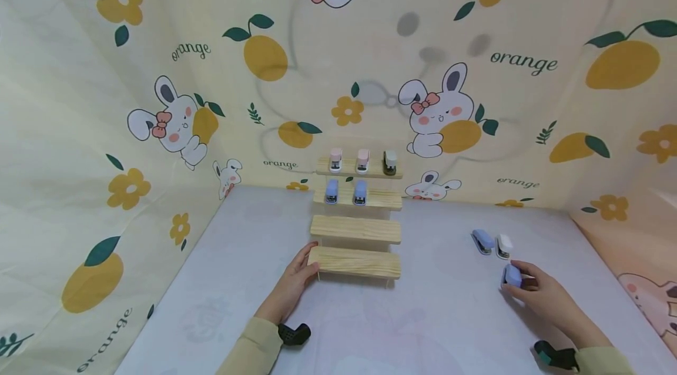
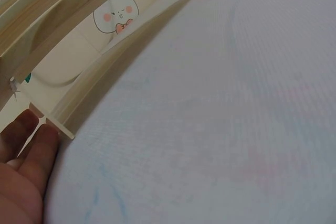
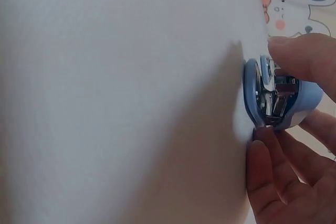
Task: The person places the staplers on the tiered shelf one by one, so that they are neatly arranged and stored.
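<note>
A small tiered wooden display rack [image 1: 355, 229] stands on the table. My left hand [image 1: 292, 281] holds the left end of its lowest step, thumb at the front edge and a fingertip behind. In the left wrist view, fingers [image 2: 43, 153] touch the rack's end support. Over on the right, my right hand [image 1: 542, 293] pinches a blue mini stapler [image 1: 511, 276] between thumb and fingers. The right wrist view shows that stapler [image 3: 281, 95] on its side in the picture, close to the tabletop. Just beyond it lie another blue stapler [image 1: 482, 241] and a white stapler [image 1: 503, 245].
Two pink staplers [image 1: 335, 160] and a grey-white one with a dark base [image 1: 389, 162] sit on the top step. Two blue staplers [image 1: 360, 192] occupy the step below. A printed cloth backdrop [image 1: 370, 57] rises behind the white-covered table [image 1: 439, 328].
</note>
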Available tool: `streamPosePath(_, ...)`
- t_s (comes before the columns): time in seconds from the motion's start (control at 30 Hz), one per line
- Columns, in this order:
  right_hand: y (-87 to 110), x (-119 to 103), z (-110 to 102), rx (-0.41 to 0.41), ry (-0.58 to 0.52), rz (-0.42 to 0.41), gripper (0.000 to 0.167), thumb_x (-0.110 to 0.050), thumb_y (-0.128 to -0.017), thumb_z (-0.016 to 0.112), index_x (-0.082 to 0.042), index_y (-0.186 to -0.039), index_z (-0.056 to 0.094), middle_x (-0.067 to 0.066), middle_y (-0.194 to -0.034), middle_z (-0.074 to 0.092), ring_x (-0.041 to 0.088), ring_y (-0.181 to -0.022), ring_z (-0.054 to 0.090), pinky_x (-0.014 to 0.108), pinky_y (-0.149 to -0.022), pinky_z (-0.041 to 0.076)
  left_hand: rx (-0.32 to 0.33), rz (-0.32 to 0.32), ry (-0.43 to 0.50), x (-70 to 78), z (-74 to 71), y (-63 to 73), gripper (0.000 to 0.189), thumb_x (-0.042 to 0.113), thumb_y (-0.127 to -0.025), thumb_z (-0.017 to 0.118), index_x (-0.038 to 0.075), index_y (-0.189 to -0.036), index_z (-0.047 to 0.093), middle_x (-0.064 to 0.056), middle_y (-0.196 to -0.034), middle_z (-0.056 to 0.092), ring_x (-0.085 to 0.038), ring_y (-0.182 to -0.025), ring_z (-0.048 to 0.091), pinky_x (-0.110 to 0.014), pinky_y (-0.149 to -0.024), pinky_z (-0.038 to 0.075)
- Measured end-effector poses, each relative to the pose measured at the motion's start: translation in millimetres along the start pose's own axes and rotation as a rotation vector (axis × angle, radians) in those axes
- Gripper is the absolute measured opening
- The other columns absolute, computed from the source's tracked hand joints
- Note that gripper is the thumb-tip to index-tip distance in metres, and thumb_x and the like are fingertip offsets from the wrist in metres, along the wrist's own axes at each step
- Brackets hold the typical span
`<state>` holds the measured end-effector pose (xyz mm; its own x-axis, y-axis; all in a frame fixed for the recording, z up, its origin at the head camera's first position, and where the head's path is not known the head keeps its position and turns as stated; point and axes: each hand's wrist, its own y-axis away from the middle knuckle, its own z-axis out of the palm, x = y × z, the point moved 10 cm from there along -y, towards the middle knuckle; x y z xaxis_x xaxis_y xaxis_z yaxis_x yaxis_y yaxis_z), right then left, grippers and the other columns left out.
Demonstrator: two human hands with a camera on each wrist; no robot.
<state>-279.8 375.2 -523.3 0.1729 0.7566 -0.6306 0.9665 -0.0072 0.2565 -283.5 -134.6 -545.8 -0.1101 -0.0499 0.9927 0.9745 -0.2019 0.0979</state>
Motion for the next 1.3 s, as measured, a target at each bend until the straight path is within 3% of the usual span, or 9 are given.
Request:
streamPosePath(0.27,-1.8,0,0,0.036,0.010,-0.018,0.093,-0.053,-0.085,0.068,0.004,-0.146,0.028,0.034,-0.138,0.035,0.047,-0.114,0.048,0.047,-0.080,0.055,0.000,-0.003,0.002,-0.5,1.0,0.5,0.058,0.023,-0.099,0.053,0.022,-0.152,0.029,-0.006,-0.158,0.021,-0.020,-0.144,0.020,-0.041,-0.115,0.020)
streamPosePath(0.43,1.1,-14,2,0.050,0.010,-0.066,0.091,-0.053,-0.085,0.067,0.003,-0.146,0.030,0.033,-0.138,0.038,0.045,-0.112,0.050,0.045,-0.077,0.056,0.004,-0.001,-0.002,-1.0,0.5,-0.1,0.058,0.024,-0.099,0.053,0.022,-0.152,0.030,-0.006,-0.158,0.022,-0.020,-0.144,0.021,-0.041,-0.116,0.020)
streamPosePath(0.7,4.1,-57,5,0.081,0.009,-0.162,0.085,-0.052,-0.087,0.066,0.000,-0.146,0.034,0.029,-0.135,0.043,0.040,-0.110,0.053,0.046,-0.079,0.053,0.004,-0.003,0.016,-0.8,1.5,0.1,0.058,0.023,-0.099,0.054,0.023,-0.152,0.030,-0.005,-0.158,0.022,-0.019,-0.143,0.021,-0.040,-0.115,0.021)
streamPosePath(0.97,4.8,-111,4,0.181,-0.035,-0.325,0.072,-0.040,-0.088,0.070,-0.004,-0.143,0.041,0.021,-0.121,0.055,0.033,-0.100,0.059,0.029,-0.070,0.054,0.005,0.012,0.022,1.2,0.2,-2.6,0.058,0.020,-0.099,0.053,0.021,-0.152,0.029,-0.006,-0.158,0.021,-0.020,-0.143,0.021,-0.041,-0.115,0.020)
streamPosePath(1.3,-3.5,-167,12,0.177,-0.058,-0.400,0.077,-0.051,-0.085,0.069,-0.011,-0.144,0.040,0.016,-0.123,0.056,0.028,-0.099,0.058,0.035,-0.079,0.053,0.010,0.003,0.018,-1.1,-2.2,-3.5,0.059,0.023,-0.099,0.053,0.021,-0.152,0.029,-0.004,-0.158,0.021,-0.018,-0.143,0.021,-0.039,-0.115,0.021)
